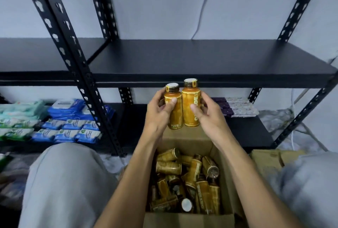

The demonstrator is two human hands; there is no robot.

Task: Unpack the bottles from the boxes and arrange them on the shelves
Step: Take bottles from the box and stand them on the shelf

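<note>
Holding two upright bottles side by side, left hand (pixel 161 110) gripped the left bottle (pixel 173 107), right hand (pixel 206 116) the right bottle (pixel 191 103). Bare black shelf (pixel 201 59) lay just above and ahead. Glossy amber cylinders, dark caps; more lay jumbled in the cardboard box (pixel 188 217) below.

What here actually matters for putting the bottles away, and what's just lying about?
Part of the job:
- left hand holding one orange bottle
- right hand holding another orange bottle
- open cardboard box of loose bottles
- bare black shelf

Just lying about:
- blue wipe packs
- purple packets
- closed carton
</note>
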